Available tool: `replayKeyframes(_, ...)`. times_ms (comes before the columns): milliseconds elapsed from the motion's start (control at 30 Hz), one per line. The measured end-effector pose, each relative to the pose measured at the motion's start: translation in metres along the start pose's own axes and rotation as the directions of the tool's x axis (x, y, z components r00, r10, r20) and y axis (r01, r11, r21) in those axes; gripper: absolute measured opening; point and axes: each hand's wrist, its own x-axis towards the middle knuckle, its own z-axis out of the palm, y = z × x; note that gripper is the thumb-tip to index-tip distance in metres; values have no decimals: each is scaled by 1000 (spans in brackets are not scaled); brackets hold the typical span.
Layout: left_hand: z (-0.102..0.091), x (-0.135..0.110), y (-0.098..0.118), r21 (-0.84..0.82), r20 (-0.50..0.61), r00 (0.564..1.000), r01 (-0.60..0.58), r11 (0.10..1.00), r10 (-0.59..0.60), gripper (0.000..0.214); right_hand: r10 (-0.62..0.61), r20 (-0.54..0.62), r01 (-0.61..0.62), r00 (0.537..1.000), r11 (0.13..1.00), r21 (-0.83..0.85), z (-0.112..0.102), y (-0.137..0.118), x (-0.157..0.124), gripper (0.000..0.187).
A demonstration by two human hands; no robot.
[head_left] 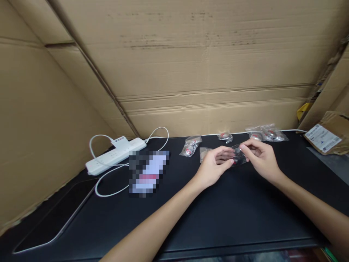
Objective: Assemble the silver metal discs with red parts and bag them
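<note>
A small clear plastic bag (237, 157) is stretched between my two hands above the black table. What lies inside it looks dark with a bit of red, too small to make out. My left hand (214, 164) is closed on the bag's left side, thumb pointing right. The fingertips of my right hand (260, 158) pinch its upper right edge. Just behind my left hand, another clear bag (203, 153) is partly hidden. Further bagged round items with red marks lie beyond: one bag (190, 146) to the left, another (225, 136) in the middle, and several bags (268, 133) behind my right hand.
A white power strip (116, 156) with a plugged-in charger and white cables stands at the left. Near it lie a phone-like blurred object (149, 174) and a dark tablet (58, 213). Cardboard walls (191, 72) enclose the table. A torn labelled package (327, 136) sits far right.
</note>
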Motion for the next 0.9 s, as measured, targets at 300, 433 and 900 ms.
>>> replayKeyframes(300, -6, 3, -4, 116, -34, 999, -28, 993, 33, 20, 203, 98, -213, 974, 972, 104, 0, 9, 4, 29)
replayKeyframes(433, -5, 2, -1, 175, -72, 992, -86, 981, 100, 20, 242, 92, -254, 966, 952, 168, 1, 10, 5, 30)
replayKeyframes(900, -12, 4, 2, 176, -21, 999, -40, 984, 44, 13, 204, 277, -255, 939, 954, 160, 1, 14, 4, 26)
